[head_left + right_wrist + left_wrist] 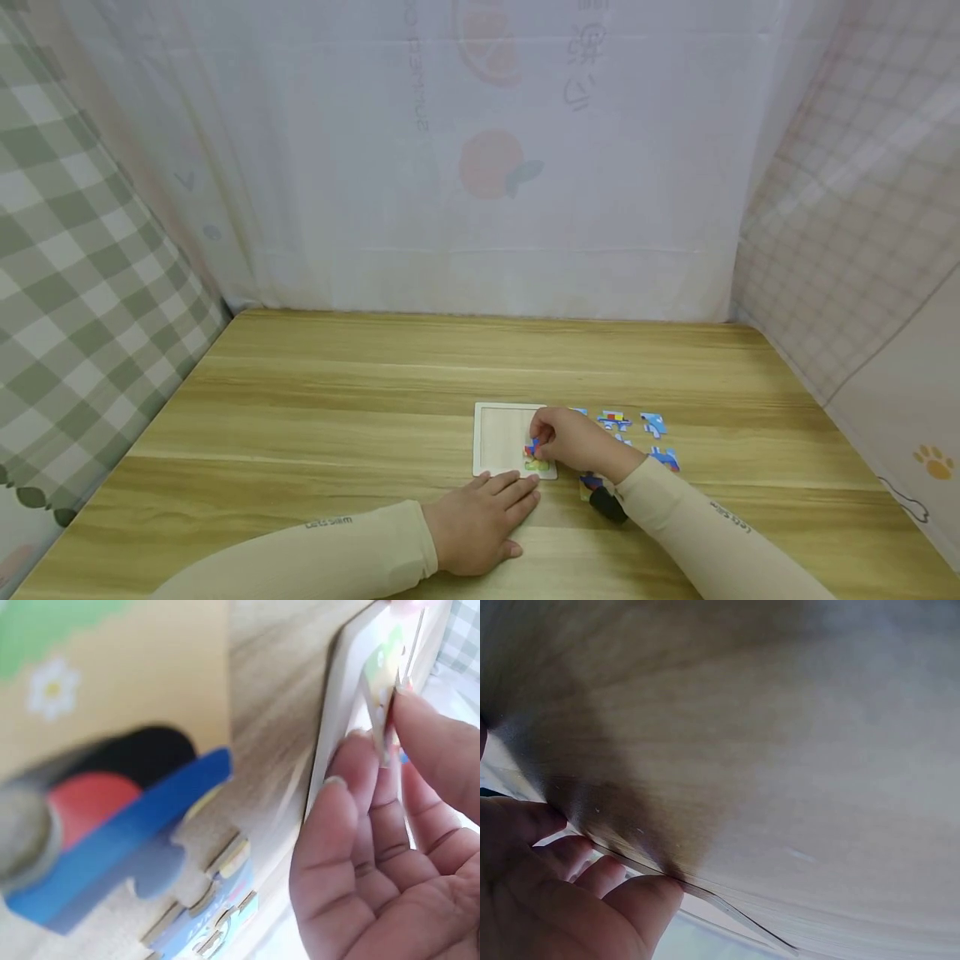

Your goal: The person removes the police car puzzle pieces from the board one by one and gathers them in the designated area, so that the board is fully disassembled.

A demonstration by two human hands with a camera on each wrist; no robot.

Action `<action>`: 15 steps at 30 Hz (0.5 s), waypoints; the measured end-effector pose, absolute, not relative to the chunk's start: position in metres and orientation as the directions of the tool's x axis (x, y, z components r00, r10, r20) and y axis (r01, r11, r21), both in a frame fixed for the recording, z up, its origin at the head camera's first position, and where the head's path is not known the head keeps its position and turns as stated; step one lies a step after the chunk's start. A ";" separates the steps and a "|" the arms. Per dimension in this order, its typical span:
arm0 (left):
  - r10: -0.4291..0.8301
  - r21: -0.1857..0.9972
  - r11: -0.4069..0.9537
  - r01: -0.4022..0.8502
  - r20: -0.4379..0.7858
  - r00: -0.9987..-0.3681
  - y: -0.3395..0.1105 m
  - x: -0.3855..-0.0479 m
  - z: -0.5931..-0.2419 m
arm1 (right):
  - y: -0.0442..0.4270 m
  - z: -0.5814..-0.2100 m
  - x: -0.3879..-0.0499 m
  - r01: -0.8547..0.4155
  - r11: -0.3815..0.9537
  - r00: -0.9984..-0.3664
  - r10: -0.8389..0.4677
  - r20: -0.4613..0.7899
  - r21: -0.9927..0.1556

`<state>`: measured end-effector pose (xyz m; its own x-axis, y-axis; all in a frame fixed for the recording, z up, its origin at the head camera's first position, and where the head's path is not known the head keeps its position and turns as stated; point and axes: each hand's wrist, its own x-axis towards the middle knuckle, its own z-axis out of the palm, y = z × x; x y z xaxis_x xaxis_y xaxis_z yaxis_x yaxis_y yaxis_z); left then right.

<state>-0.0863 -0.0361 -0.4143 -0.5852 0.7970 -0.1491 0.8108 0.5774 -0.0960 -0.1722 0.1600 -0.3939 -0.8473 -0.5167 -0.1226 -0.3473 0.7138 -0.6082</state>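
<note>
A shallow square puzzle tray [477, 442] with a pale rim lies on the wooden table. My right hand [576, 442] reaches over its right side and pinches a colourful jigsaw piece [384, 664] between thumb and fingers. In the head view that piece is at the tray's lower right corner, partly hidden by the fingers. In the right wrist view it stands tilted against the tray. My left hand [480, 523] lies palm down with straight, spread fingers, the fingertips touching the tray's near edge. The left wrist view shows its fingers [641, 900] along that thin edge.
Several loose puzzle pieces [653, 424] lie right of the tray, some partly behind the right forearm. One close piece [112, 847] shows a flower and a blue band. A black device [607, 505] sits at the right wrist. Cloth curtains [487, 283] border the table.
</note>
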 end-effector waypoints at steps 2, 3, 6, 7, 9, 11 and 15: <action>0.795 -0.094 0.580 0.809 -0.150 -0.587 -0.036 -0.086 -0.414 | 0.161 -0.394 -0.173 -0.344 0.697 -0.843 -0.524 -0.119 -0.629; 0.794 -0.092 0.581 0.809 -0.152 -0.588 -0.036 -0.086 -0.414 | 0.161 -0.394 -0.173 -0.338 0.687 -0.841 -0.527 -0.120 -0.643; 0.792 -0.083 0.584 0.808 -0.162 -0.589 -0.036 -0.086 -0.414 | 0.162 -0.392 -0.173 -0.321 0.661 -0.840 -0.529 -0.119 -0.678; 0.791 -0.078 0.584 0.808 -0.167 -0.588 -0.036 -0.086 -0.414 | 0.163 -0.391 -0.173 -0.311 0.657 -0.843 -0.525 -0.121 -0.686; 0.790 -0.066 0.585 0.808 -0.177 -0.587 -0.036 -0.087 -0.414 | 0.165 -0.388 -0.172 -0.286 0.647 -0.848 -0.514 -0.128 -0.707; 0.790 -0.054 0.586 0.808 -0.181 -0.585 -0.036 -0.088 -0.414 | 0.168 -0.385 -0.172 -0.272 0.636 -0.854 -0.505 -0.123 -0.722; 0.789 -0.049 0.590 0.806 -0.177 -0.588 -0.036 -0.087 -0.414 | 0.178 -0.380 -0.172 -0.265 0.599 -0.857 -0.506 -0.101 -0.756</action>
